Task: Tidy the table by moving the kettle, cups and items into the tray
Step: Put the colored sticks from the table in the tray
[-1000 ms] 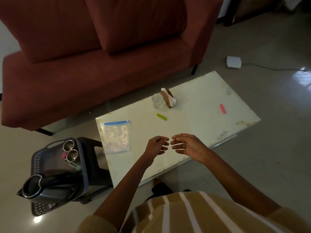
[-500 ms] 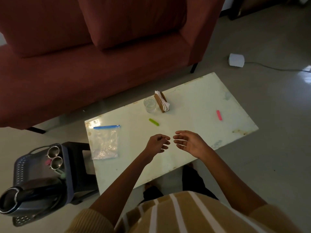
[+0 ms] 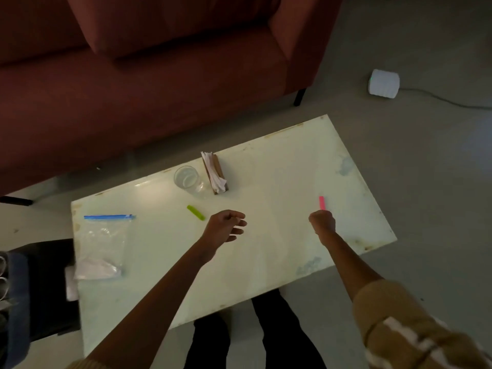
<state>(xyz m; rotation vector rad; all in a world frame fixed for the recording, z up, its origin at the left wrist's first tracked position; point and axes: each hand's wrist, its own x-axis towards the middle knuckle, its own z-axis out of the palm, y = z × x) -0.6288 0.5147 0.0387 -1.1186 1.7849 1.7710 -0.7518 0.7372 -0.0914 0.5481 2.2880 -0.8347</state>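
Observation:
On the pale table lie a pink stick at the right and a green stick in the middle. A clear glass and a holder with paper napkins stand near the far edge. A zip bag with a blue seal lies at the left. My right hand is a fist over the pink stick's near end. My left hand hovers just right of the green stick, fingers loosely apart and holding nothing. Only the tray's rim shows at the left edge; the kettle is out of view.
A red sofa runs along the table's far side. A white device with a cable lies on the floor at the back right. A dark stool under the tray stands against the table's left end. My legs are below the near edge.
My right hand has moved right, away from the left hand, and closed at the pink stick. The view has shifted right, so the tray and kettle have slid out at the left.

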